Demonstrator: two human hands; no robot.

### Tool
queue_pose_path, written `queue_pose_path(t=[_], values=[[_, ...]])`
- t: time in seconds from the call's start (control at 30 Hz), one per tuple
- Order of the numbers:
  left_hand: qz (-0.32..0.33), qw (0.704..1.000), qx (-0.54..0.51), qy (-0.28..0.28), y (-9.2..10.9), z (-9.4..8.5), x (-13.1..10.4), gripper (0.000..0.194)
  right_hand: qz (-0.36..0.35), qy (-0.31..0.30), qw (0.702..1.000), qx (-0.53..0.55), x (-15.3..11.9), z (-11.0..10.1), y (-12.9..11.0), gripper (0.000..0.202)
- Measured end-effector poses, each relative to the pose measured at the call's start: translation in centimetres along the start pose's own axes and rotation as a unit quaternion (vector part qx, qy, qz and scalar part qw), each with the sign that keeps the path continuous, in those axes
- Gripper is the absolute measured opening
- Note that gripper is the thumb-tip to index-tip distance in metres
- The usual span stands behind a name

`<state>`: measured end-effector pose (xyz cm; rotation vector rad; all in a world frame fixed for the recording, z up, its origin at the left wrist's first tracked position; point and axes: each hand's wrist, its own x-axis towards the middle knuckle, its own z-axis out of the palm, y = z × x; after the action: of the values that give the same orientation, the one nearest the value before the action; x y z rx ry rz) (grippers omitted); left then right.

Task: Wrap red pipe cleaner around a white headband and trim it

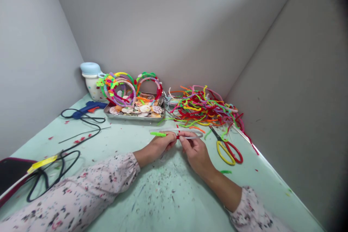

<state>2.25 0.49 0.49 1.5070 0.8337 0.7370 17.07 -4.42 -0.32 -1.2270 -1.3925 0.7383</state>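
A pale, thin headband (pixel 196 132) lies between my hands, with bright green fuzzy wrapping (pixel 158 134) on its left end. A short red pipe cleaner (pixel 178 132) crosses it at the middle. My left hand (pixel 166 142) is closed around the left part of the headband, just right of the green wrapping. My right hand (pixel 192 148) pinches the band beside the red piece, thumb and fingertips together. The two hands are close, with the red piece between their fingertips. Part of the band is hidden behind the fingers.
Decorated headbands (pixel 122 92) stand in a metal tray (pixel 130 117) of shells. Colourful pipe cleaners (pixel 203 107) heap at the back right, near scissors (pixel 230 152). At left are a blue glue gun (pixel 88 108), black cable (pixel 63 156) and a white cup (pixel 95 87). Walls enclose the table (pixel 163 203).
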Motion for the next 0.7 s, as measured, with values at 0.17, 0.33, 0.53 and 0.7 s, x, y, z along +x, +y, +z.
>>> queue_pose_path(t=[0.17,0.33,0.53,0.7], values=[[-0.001,1.0,-0.001,0.005,-0.22,-0.07,0.03,0.03,-0.015,0.001,0.999,-0.038,-0.09,-0.11,-0.08,0.019],[0.004,1.0,0.007,0.003,-0.31,-0.14,0.01,0.029,-0.026,0.0,0.997,-0.066,-0.06,-0.16,-0.31,0.019],[0.01,1.0,0.013,0.01,-0.45,-0.05,-0.02,0.03,-0.039,0.006,0.995,-0.09,0.02,-0.2,-0.68,0.02],[0.008,1.0,0.017,0.013,-0.5,-0.04,-0.02,0.029,-0.038,-0.002,0.993,-0.109,0.05,-0.27,-0.94,0.021]])
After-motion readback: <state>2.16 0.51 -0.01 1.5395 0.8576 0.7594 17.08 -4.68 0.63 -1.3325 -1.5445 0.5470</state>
